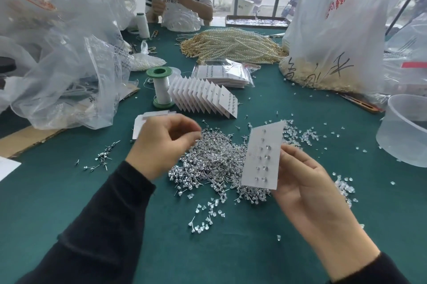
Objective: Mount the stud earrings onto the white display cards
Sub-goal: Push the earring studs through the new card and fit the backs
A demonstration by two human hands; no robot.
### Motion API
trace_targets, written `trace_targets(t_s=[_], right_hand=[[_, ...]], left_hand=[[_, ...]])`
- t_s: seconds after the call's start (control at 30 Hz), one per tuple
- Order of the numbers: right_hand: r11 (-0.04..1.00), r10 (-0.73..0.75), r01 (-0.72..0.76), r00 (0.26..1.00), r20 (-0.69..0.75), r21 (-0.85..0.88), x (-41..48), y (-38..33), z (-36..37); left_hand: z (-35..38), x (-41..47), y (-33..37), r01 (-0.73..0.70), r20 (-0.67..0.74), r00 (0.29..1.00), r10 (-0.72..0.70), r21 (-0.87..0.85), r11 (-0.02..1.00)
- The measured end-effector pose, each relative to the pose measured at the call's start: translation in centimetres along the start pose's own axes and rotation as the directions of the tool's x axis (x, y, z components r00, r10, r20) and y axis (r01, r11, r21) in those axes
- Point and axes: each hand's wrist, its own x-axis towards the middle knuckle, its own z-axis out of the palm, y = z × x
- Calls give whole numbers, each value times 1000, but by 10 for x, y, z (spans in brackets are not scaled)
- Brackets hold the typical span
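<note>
My right hand point(307, 182) holds a white display card point(256, 168) upright by its right edge; several stud earrings sit in its two columns. My left hand point(161, 145) hovers over the heap of loose silver stud earrings point(215, 159) on the green table, fingers curled and fingertips pinched together; whether a stud is between them I cannot tell. A fanned row of filled cards point(203, 97) stands behind the heap. Blank cards point(141, 123) lie partly hidden behind my left hand. Clear earring backs point(208, 212) are scattered near the heap.
A green-ended thread spool point(161, 87) stands left of the fanned cards. Bagged cards point(226, 73) and pearl strands point(231, 43) lie further back. Plastic bags crowd the left point(69, 64) and right point(335, 29). A clear tub point(406, 131) sits at the right edge. Another person sits opposite.
</note>
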Motion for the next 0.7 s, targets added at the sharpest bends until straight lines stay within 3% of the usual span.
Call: trace_targets(t_s=[0.07,0.17,0.43,0.57,0.7], right_hand=[[993,85,-88,996,37,75,-1,2,4],[982,154,-163,983,99,92,-2,7,8],[982,164,-178,969,183,63,-3,12,11],[983,180,-184,963,199,0,-3,13,11],[979,185,-197,964,190,48,-3,14,9]], left_hand=[[16,-12,14,-179,-8,984,180,-131,975],[40,-26,22,-337,-82,941,330,-94,937],[48,-33,28,-423,-174,888,426,57,904],[49,-34,30,-413,-186,886,424,98,906],[50,-34,28,-404,-186,889,419,110,908]])
